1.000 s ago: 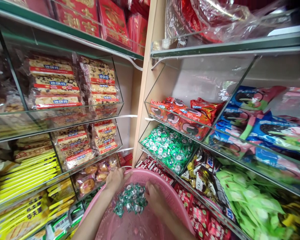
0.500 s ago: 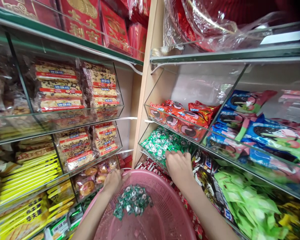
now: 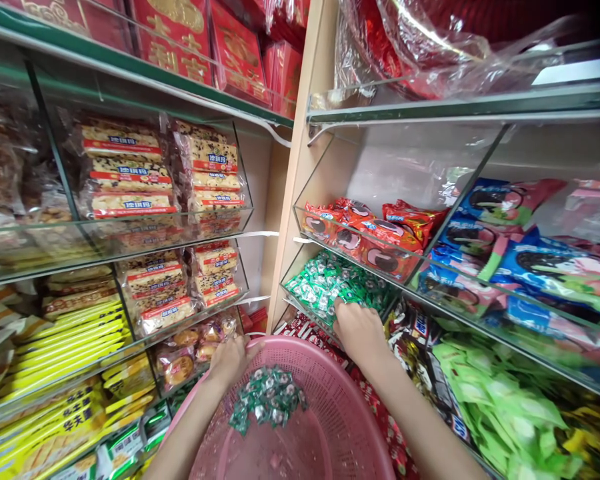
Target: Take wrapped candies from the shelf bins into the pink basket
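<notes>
A pink plastic basket (image 3: pixel 350 413) with perforated sides sits low in front of me. My left hand (image 3: pixel 230 360) grips its rim at the far left. Inside lies a small pile of green wrapped candies (image 3: pixel 267 397). Ahead to the right, a clear-fronted bin is filled with more green wrapped candies (image 3: pixel 325 280). My right hand (image 3: pixel 357 327) is at that bin's front edge, fingers curled in against the candies. Its fingertips are hidden, so what they hold cannot be made out.
Packaged snack bars (image 3: pixel 130 170) fill the shelves on the left, above yellow packets (image 3: pixel 70 360). On the right are red packets (image 3: pixel 375 230), blue packets (image 3: pixel 555 267) and light green packets (image 3: pixel 500 387). A wooden post (image 3: pixel 300 167) and glass bin edges stand between.
The view has shifted slightly, moving the shelves a little to the right in the picture. Both hands stay in nearly the same places, at the basket rim and the candy bin.
</notes>
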A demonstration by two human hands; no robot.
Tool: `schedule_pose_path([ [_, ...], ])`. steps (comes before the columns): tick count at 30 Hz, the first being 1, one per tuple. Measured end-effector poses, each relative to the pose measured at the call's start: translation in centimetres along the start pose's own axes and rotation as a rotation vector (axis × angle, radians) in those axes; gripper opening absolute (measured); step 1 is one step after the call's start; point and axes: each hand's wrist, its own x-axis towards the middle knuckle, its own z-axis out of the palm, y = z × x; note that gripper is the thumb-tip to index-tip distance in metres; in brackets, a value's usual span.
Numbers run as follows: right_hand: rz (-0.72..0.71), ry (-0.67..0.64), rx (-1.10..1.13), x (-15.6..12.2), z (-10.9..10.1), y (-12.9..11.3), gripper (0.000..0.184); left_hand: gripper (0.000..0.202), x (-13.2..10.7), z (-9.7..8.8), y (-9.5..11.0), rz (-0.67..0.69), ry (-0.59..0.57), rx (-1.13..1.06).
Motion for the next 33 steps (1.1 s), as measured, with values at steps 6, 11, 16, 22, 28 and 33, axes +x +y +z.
schedule_pose_path([
  [6,0.026,0.028,-0.027,0.1,0.2,-0.2,0.028,0.054,0.1,-0.1,0.0,-0.012,-0.007,-0.010],
  [11,0.036,0.079,-0.008,-0.7,-1.4,0.1,0.024,0.054,0.1,0.0,0.0,-0.016,-0.007,-0.013],
  [16,-0.136,0.111,0.370,-2.7,-2.1,-0.9,0.023,0.055,0.2,-0.1,0.1,0.002,0.004,-0.019],
  [22,-0.349,-0.220,1.224,-2.4,6.2,-4.4,0.019,0.057,0.1,-0.1,0.2,-0.018,0.009,-0.020],
  [28,-0.147,-0.332,1.544,-1.8,13.3,-5.7,0.009,0.056,0.1,-0.2,0.1,-0.052,-0.031,0.025],
  [33,-0.055,-0.361,1.509,-2.1,16.7,-5.8,0.013,0.057,0.5,0.5,-0.1,-0.046,-0.018,0.005],
])
